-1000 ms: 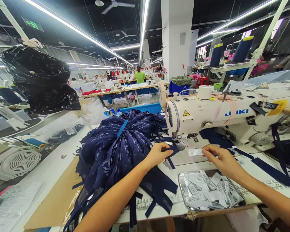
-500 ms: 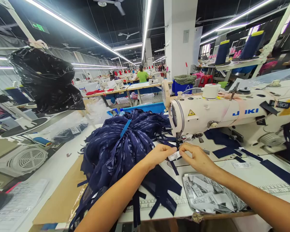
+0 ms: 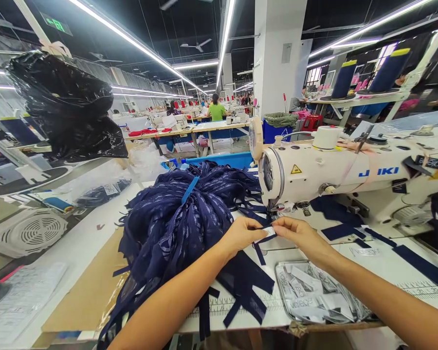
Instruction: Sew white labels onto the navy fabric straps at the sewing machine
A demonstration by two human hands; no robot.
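My left hand (image 3: 241,236) and my right hand (image 3: 295,236) are close together in front of the sewing machine's (image 3: 310,170) needle area. Both are closed in a pinch. Between their fingertips is a small white label (image 3: 268,233) lying against a navy fabric strip (image 3: 259,253), whose tail hangs below. My left fingers grip the label's left side and the strip; my right fingertips pinch at the right end. Beside my left forearm lies a big bundle of navy fabric (image 3: 175,218), bound with a blue tie (image 3: 190,190). The needle itself is too small to make out.
A clear tray (image 3: 279,291) of printed labels (image 3: 306,294) sits below my right forearm. Navy scraps (image 3: 337,232) lie on the machine bed. Cardboard (image 3: 83,291) is at left, and a black plastic bag (image 3: 63,107) hangs above. A person in green (image 3: 216,112) sits farther off.
The label now lies flatter between my hands, with navy fabric showing along its edges. My right fingertips have shifted slightly at its right end. The view has turned slightly.
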